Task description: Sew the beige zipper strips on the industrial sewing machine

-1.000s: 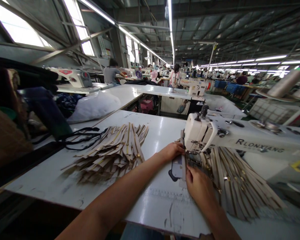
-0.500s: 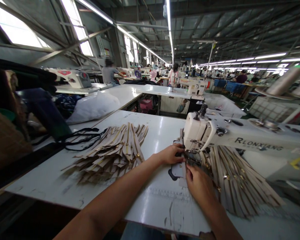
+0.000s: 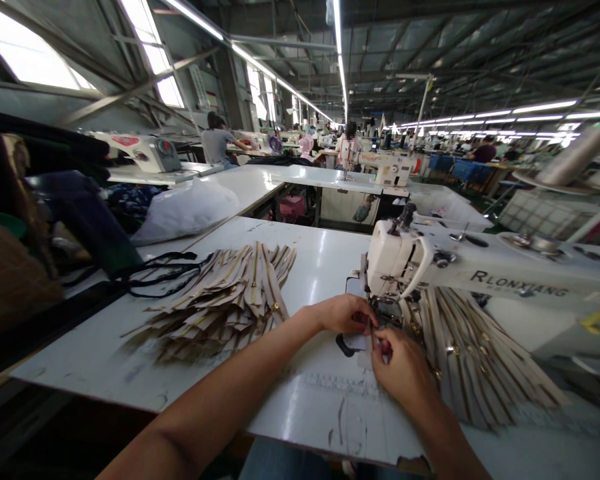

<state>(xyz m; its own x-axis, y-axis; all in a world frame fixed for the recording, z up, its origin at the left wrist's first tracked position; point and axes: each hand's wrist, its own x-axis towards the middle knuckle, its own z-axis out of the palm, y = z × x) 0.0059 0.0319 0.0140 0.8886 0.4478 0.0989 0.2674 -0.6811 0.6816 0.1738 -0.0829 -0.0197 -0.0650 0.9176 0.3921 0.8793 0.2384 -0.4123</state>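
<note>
Both my hands meet just in front of the needle of a white sewing machine (image 3: 400, 257) on a white table (image 3: 325, 267). My left hand (image 3: 345, 313) has its fingers curled, pinching a narrow beige strip (image 3: 363, 343) at the presser foot. My right hand (image 3: 405, 370) pinches the same strip from the near side. A fanned heap of beige zipper strips (image 3: 225, 300) lies to the left of my left arm. Another spread of the same strips (image 3: 475, 353) lies under the machine arm, right of my right hand.
A black cord (image 3: 160, 270) and a white bag (image 3: 185, 210) lie at the table's left side, beside dark bundles. Thread cones (image 3: 575, 157) stand at the far right. More tables and machines stretch back, with a seated person (image 3: 219, 141) at the left row.
My left hand has slid back from the machine head toward me and closed in on the strip beside my right hand. My right hand lifted its fingers into a pinch.
</note>
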